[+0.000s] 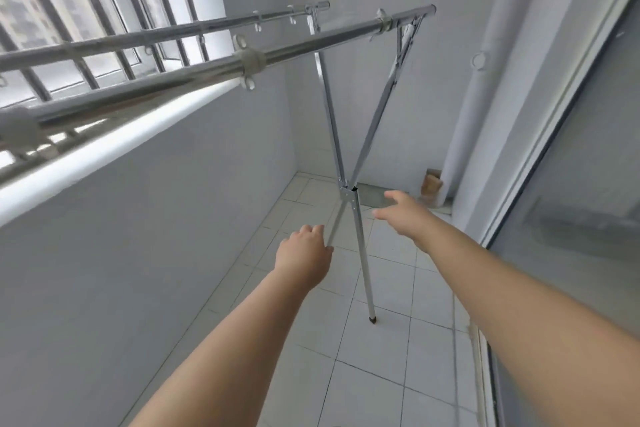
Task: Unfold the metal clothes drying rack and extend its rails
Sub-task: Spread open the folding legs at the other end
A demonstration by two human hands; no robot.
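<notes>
The metal drying rack (349,194) stands on the tiled floor, its far X-shaped legs crossed at a hinge. Two shiny rails run from the upper left toward the far end: the nearer rail (294,47) and the farther rail (207,29), both carrying white plastic clips. My left hand (304,255) is wrapped around the lower left leg just below the hinge. My right hand (405,215) hovers to the right of the hinge, fingers spread, touching nothing. The right leg ends in a black foot (372,320) on the floor.
A barred window (79,21) with a white sill fills the left. White walls close the narrow balcony. A white pipe (471,107) runs up the far right corner, and a sliding glass door (571,184) lines the right side.
</notes>
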